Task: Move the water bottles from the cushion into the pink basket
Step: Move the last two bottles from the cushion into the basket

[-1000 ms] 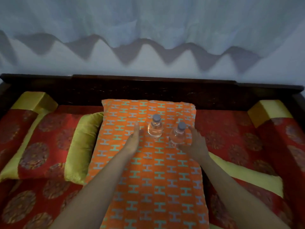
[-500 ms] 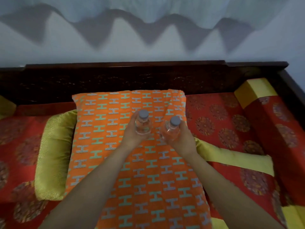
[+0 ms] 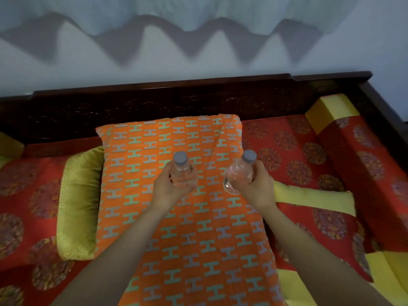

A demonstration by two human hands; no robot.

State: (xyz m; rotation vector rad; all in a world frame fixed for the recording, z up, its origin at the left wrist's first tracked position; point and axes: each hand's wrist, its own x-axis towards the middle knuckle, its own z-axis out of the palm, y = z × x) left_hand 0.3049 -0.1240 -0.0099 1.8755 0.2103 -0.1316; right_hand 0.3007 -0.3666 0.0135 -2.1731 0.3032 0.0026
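Observation:
Two small clear water bottles with grey caps are held above the orange cushion (image 3: pixel 176 228) patterned with H shapes. My left hand (image 3: pixel 165 191) is wrapped around the left bottle (image 3: pixel 182 172), which is upright. My right hand (image 3: pixel 258 188) grips the right bottle (image 3: pixel 239 173), tilted with its cap leaning right. Both bottles are lifted off the cushion and held apart from each other. No pink basket is in view.
The cushion lies on a red seat (image 3: pixel 298 164) with round patterns, inside a dark wooden frame (image 3: pixel 154 102). A green-gold pillow (image 3: pixel 77 202) sits at the left, a yellow one (image 3: pixel 313 197) at the right. A red and yellow bolster (image 3: pixel 353 140) lines the right side.
My hands went from reaching beside the standing bottles to closing around them, then lifted them off the cushion and drew them apart. The camera view shifted left and down.

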